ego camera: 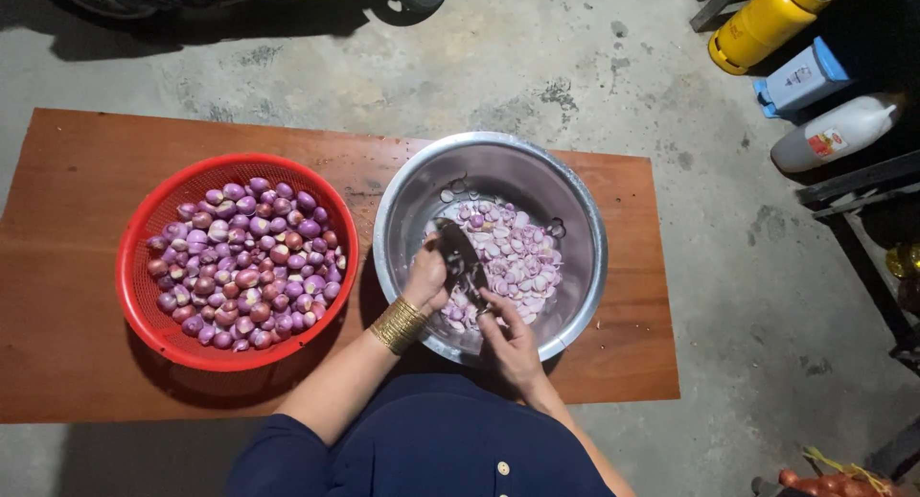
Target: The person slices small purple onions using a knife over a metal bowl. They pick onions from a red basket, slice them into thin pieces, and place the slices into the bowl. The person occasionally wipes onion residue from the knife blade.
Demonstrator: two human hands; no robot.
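Beside one steel bowl [491, 161] of sliced shallots [522, 257] sits one red basket [153, 310], piled beyond counting. Three plastic containers [800, 75] stand well beyond the bowl.

— Which containers stood about?
— Three lay in the top right corner, on the concrete floor [728, 171] beside dark furniture. A yellow jug [767, 20] with a yellow cap leaned farthest up.
— And below it?
— A pale blue-grey canister [800, 78] with a blue lid, bearing a small label. Lowest lay a white bottle [836, 133] on its side, with a red-and-white label [824, 143].
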